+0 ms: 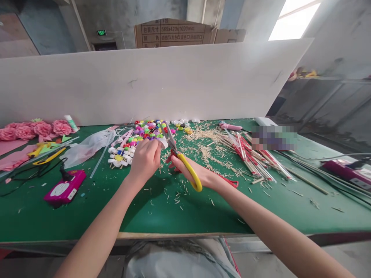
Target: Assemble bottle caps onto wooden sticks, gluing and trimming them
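Note:
My left hand (145, 158) is closed around a white bottle cap (163, 142), held above the table, its fingers mostly hidden behind the back of the hand. My right hand (191, 170) grips yellow-handled scissors (188, 168), with the blades pointing up and away beside the cap. Whether the blades touch the cap I cannot tell. Behind my hands lies a heap of colourful bottle caps (149, 129). Left of my left hand sits a cluster of mostly white caps (118, 157) with short sticks through them.
Cut wooden bits (207, 152) litter the green table (162, 216). Bundled sticks in red-and-white wrappers (246, 154) lie to the right. A purple power strip (65, 187), plastic bag (89, 144) and pink paper flowers (26, 131) are at left. A white board (162, 85) stands behind.

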Motion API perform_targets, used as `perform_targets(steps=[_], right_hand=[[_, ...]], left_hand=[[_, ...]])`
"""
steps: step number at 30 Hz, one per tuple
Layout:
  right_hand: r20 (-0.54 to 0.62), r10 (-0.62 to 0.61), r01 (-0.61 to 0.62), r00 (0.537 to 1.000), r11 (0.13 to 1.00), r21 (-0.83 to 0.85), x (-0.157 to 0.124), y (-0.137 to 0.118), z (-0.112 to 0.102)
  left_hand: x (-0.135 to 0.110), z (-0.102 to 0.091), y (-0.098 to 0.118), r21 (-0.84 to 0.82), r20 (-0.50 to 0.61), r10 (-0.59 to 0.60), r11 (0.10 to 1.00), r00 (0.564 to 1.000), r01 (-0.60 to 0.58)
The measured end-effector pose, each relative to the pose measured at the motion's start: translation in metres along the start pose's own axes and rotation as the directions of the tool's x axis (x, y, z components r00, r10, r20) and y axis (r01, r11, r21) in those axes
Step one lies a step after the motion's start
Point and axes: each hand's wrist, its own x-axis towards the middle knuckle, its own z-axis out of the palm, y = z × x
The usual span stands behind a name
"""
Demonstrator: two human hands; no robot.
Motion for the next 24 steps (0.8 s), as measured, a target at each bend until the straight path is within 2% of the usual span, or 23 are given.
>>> perform_targets(steps=[6, 24], right_hand=[[-0.019, 0.076, -0.075, 0.997, 0.997, 0.025, 0.0024, 0.0007, 0.0005], [-0.032, 0.096, -0.096, 0.995, 0.995, -0.004, 0.0003, -0.0068, 0.0003]], left_hand=[[-0.0001, 0.0010, 0.0003, -0.033, 0.000, -0.017, 0.999, 1.000, 0.017], [-0.0013, 0.0031, 0.0002, -0.066, -0.003, -0.006, 0.998, 1.000, 0.006]])
